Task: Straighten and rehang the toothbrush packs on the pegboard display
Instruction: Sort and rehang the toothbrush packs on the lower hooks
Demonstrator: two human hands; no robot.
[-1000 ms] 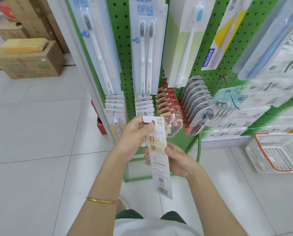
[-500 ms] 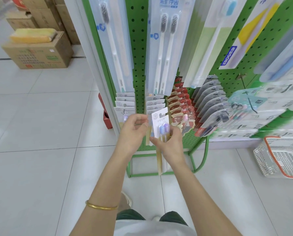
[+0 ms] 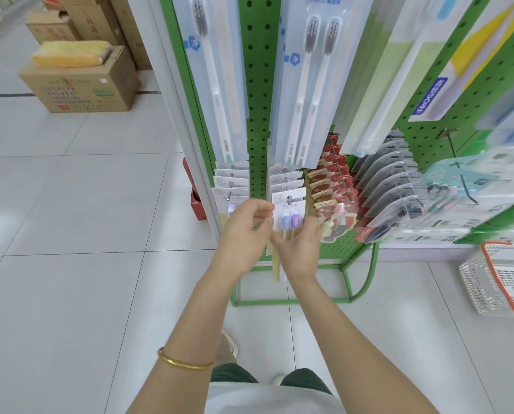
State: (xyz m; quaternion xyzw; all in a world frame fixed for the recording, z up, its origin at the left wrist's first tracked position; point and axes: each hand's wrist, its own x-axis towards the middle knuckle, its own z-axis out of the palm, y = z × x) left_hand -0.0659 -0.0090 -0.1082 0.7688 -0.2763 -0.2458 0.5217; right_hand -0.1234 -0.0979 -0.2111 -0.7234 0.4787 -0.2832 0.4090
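Observation:
A white toothbrush pack (image 3: 289,217) with a blue and a purple brush head is at the front of the second row of small packs (image 3: 285,182) on the green pegboard (image 3: 257,85). My right hand (image 3: 299,249) holds the pack's lower part from below. My left hand (image 3: 245,227) has its fingers curled at the pack's left edge and pinches it. The pack's top lies at the tip of the metal hook (image 3: 289,200); I cannot tell whether it hangs on it. Another row of similar packs (image 3: 231,183) hangs just to the left.
Long toothbrush packs (image 3: 306,85) hang above my hands. Red packs (image 3: 333,186) and grey packs (image 3: 390,180) fill the hooks to the right. A white basket (image 3: 494,282) sits on the floor at right. Cardboard boxes (image 3: 79,82) stand at back left.
The pack was turned from its back to its front and raised from in front of me to the hook row. Both hands moved up toward the pegboard with it.

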